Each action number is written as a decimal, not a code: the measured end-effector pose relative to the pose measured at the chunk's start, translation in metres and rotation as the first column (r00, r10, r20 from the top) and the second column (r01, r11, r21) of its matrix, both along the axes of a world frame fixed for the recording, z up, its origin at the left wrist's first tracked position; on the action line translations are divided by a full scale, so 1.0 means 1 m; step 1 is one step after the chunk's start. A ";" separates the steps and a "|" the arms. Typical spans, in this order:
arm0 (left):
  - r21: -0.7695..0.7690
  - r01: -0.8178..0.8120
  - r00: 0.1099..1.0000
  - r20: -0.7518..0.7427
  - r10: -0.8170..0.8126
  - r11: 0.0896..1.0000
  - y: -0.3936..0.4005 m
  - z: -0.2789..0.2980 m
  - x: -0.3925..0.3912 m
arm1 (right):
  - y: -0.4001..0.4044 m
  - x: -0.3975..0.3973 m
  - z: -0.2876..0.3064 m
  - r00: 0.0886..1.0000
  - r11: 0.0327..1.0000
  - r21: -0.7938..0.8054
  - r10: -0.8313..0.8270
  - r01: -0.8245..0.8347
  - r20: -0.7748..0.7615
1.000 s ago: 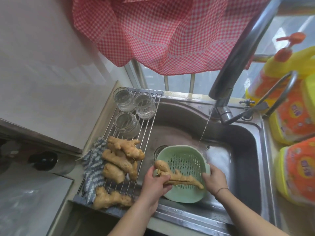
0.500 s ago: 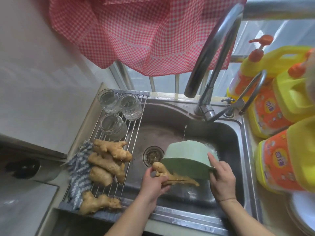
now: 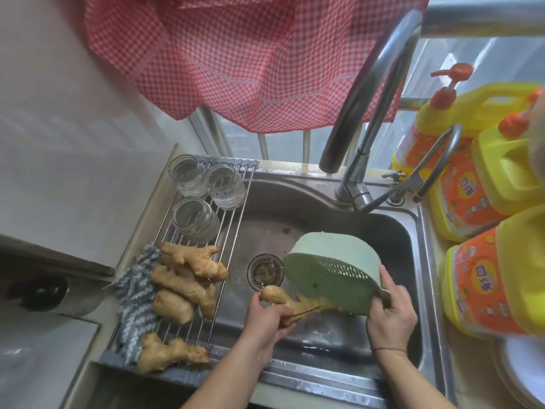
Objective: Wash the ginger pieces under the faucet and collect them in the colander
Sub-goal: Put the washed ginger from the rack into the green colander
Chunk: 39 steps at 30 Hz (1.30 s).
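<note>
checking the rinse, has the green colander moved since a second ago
Yes. The colander lay open side up, partly over the drain; now the right hand has tipped it on edge, right of the drain, which is uncovered.

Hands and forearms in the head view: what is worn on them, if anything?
Both forearms are bare, with no sleeves or gloves in view. The right hand has a thin reddish string bracelet at the wrist. The left hand shows no jewellery.

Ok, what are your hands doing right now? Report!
Left hand grips one ginger piece. Right hand tips the green colander over the sink. Nothing blocking.
</note>
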<state>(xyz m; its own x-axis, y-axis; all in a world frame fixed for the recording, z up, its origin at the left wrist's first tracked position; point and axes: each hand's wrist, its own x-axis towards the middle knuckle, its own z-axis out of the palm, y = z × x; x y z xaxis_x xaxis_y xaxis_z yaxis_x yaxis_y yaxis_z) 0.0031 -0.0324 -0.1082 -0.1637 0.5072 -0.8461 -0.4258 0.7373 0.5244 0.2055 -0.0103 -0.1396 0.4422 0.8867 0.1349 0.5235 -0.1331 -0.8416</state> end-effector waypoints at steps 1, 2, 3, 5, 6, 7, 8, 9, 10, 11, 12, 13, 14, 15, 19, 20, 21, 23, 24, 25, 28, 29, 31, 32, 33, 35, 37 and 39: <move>-0.008 0.002 1.000 -0.003 -0.002 1.000 0.000 0.000 -0.001 | 0.000 0.003 -0.001 1.000 1.000 0.021 0.005 -0.006 0.017; -0.018 0.006 1.000 -0.003 -0.006 1.000 0.000 0.000 -0.001 | 0.000 0.006 -0.002 1.000 1.000 0.029 -0.001 0.001 0.019; -0.029 0.009 1.000 0.000 -0.009 1.000 0.000 0.001 -0.002 | 0.001 0.009 -0.003 1.000 0.999 0.030 -0.015 0.015 0.013; -0.046 0.024 1.000 0.015 -0.023 0.999 -0.001 0.001 -0.003 | 0.004 0.013 -0.004 1.000 0.999 0.045 -0.026 0.026 0.009; -0.052 0.032 0.999 0.022 -0.031 0.998 -0.002 0.001 -0.004 | 0.005 0.015 -0.002 1.000 0.998 0.064 -0.024 0.022 0.018; -0.055 0.040 0.999 0.026 -0.039 0.998 -0.002 0.001 -0.005 | 0.006 0.017 0.000 0.999 0.996 0.085 -0.019 0.016 0.032; -0.058 0.045 0.999 0.027 -0.043 0.997 -0.002 0.001 -0.007 | 0.007 0.019 0.002 0.999 0.995 0.104 -0.016 0.011 0.048; -0.059 0.045 0.999 0.028 -0.043 0.997 -0.002 0.001 -0.008 | 0.008 0.020 0.004 0.998 0.993 0.118 -0.015 0.008 0.059; -0.061 0.043 0.999 0.030 -0.041 0.997 -0.002 0.000 -0.009 | 0.008 0.021 0.005 0.998 0.992 0.125 -0.018 0.011 0.059; -0.064 0.039 0.999 0.033 -0.037 0.997 -0.002 0.000 -0.010 | 0.008 0.021 0.004 0.998 0.992 0.123 -0.027 0.020 0.053; -0.065 0.034 0.999 0.038 -0.032 0.997 -0.002 0.001 -0.011 | 0.007 0.021 0.004 0.999 0.993 0.115 -0.035 0.030 0.041; -0.064 0.031 0.999 0.044 -0.029 0.997 -0.002 0.001 -0.011 | 0.007 0.020 0.003 0.999 0.994 0.106 -0.036 0.033 0.031; -0.063 0.028 0.998 0.051 -0.025 0.998 -0.003 0.002 -0.011 | 0.007 0.020 0.003 0.999 0.995 0.098 -0.028 0.025 0.028; -0.062 0.029 0.998 0.061 -0.025 0.998 -0.003 0.003 -0.011 | 0.006 0.019 0.003 0.999 0.996 0.093 -0.015 0.012 0.031; -0.058 0.005 0.995 0.102 0.001 0.998 -0.002 0.005 -0.012 | 0.003 0.015 0.006 0.999 0.991 0.130 0.021 -0.026 0.043; -0.059 -0.005 0.995 0.102 0.011 0.998 -0.002 0.005 -0.012 | 0.002 0.015 0.007 0.997 0.987 0.149 0.042 -0.051 0.063; -0.061 -0.013 0.994 0.104 0.019 0.998 -0.002 0.005 -0.012 | 0.002 0.015 0.008 0.993 0.983 0.167 0.068 -0.083 0.094; -0.067 -0.022 0.992 0.121 0.030 0.998 -0.002 0.005 -0.013 | 0.004 0.014 0.010 0.984 0.973 0.185 0.117 -0.142 0.138; -0.069 -0.029 0.990 0.134 0.038 0.997 -0.002 0.005 -0.013 | 0.007 0.014 0.012 0.981 0.968 0.194 0.132 -0.159 0.144; -0.070 -0.040 0.988 0.147 0.050 0.997 -0.003 0.006 -0.014 | 0.009 0.013 0.014 0.979 0.963 0.207 0.142 -0.171 0.146; -0.082 -0.064 0.982 0.173 0.078 0.995 -0.004 0.004 -0.017 | 0.010 0.012 0.019 0.980 0.955 0.240 0.144 -0.174 0.136; -0.080 -0.068 0.981 0.177 0.081 0.995 -0.005 0.004 -0.017 | 0.010 0.012 0.020 0.983 0.955 0.244 0.140 -0.167 0.122; -0.070 -0.072 0.981 0.173 0.083 0.995 -0.005 0.004 -0.017 | 0.009 0.011 0.021 0.991 0.964 0.232 0.112 -0.128 0.079; -0.064 -0.069 0.983 0.163 0.078 0.996 -0.005 0.004 -0.018 | 0.008 0.010 0.021 0.995 0.973 0.210 0.086 -0.096 0.055; -0.055 -0.062 0.986 0.154 0.070 0.997 -0.005 0.004 -0.017 | 0.008 0.008 0.023 0.998 0.983 0.174 0.058 -0.062 0.030; -0.031 -0.047 0.989 0.140 0.051 0.998 -0.005 0.005 -0.016 | 0.008 0.004 0.027 1.000 0.998 0.066 -0.004 0.005 -0.023; 0.001 -0.018 0.992 0.122 0.018 1.000 -0.005 0.004 -0.015 | 0.010 0.002 0.030 0.998 0.996 -0.081 -0.037 0.033 -0.052; 0.039 0.025 0.994 0.102 -0.028 0.999 -0.003 0.005 -0.011 | 0.012 0.001 0.030 0.992 0.970 -0.244 -0.046 0.016 -0.117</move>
